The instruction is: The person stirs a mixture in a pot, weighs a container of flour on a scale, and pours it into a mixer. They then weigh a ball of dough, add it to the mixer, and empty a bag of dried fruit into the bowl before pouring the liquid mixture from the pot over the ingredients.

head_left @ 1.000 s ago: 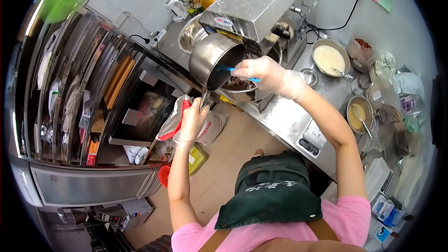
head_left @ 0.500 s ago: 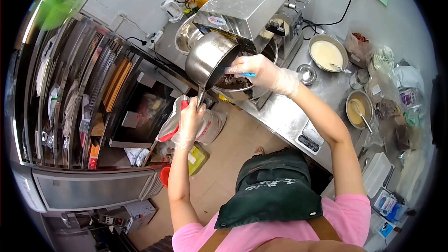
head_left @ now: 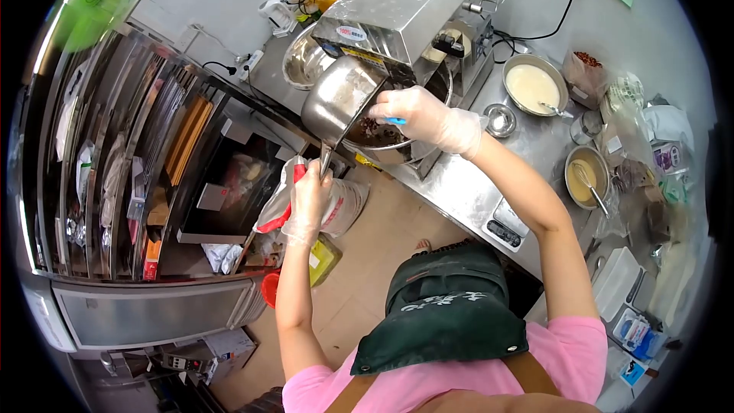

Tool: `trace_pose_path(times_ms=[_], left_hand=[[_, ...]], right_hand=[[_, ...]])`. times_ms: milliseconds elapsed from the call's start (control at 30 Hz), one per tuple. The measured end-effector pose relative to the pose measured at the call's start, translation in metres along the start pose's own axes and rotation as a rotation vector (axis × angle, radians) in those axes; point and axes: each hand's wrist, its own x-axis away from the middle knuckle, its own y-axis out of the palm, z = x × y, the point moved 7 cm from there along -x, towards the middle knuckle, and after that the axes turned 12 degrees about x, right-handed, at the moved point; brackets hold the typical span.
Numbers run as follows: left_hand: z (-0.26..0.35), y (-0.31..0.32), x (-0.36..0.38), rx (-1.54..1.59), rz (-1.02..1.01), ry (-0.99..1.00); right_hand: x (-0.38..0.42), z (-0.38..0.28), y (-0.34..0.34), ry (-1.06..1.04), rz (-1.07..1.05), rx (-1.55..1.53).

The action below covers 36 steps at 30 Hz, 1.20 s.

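My gloved left hand (head_left: 310, 197) is closed around the handle of a steel saucepan (head_left: 336, 95). The pan is tipped on its side, its mouth facing right over a mixer bowl (head_left: 428, 151). My gloved right hand (head_left: 428, 118) grips a blue-handled spatula (head_left: 395, 121) at the pan's mouth; the spatula's head is hidden. Inside the bowl lies a dark, lumpy mixture (head_left: 378, 134). The stand mixer (head_left: 405, 11) stands over the bowl and covers part of it.
A second metal bowl (head_left: 300, 61) sits behind the pan. On the steel counter (head_left: 459, 191) are a bowl of cream-coloured liquid (head_left: 533, 86), a bowl with a whisk (head_left: 587, 176), a small metal bowl (head_left: 501, 120) and a scale (head_left: 508, 223). A tray rack (head_left: 115, 153) stands left, with a sack (head_left: 344, 206) on the floor.
My right hand has shifted slightly left and down, and less of the blue handle shows. The pan stays tipped over the bowl, turned a little further.
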Motion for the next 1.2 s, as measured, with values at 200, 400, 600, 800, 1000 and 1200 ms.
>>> trace_pose_path(times_ms=[200, 400, 600, 800, 1000, 1200], left_hand=[[-0.01, -0.003, 0.002, 0.032, 0.028, 0.025], [-0.001, -0.001, -0.003, -0.007, 0.006, -0.012], [-0.007, 0.003, -0.003, -0.018, 0.031, 0.016], [-0.009, 0.004, -0.003, -0.041, -0.008, -0.003], [-0.009, 0.003, -0.002, -0.029, 0.011, 0.0], [-0.012, 0.002, -0.003, -0.012, 0.025, 0.02]], right_hand=[[0.024, -0.003, -0.007, -0.028, 0.024, -0.046], [0.015, 0.002, -0.002, 0.006, 0.125, 0.047], [0.037, -0.013, 0.002, 0.008, 0.023, 0.098], [0.009, 0.001, 0.003, 0.038, 0.143, -0.187], [0.032, 0.002, -0.001, 0.088, 0.073, -0.104], [0.022, -0.004, 0.01, 0.039, 0.034, 0.001]])
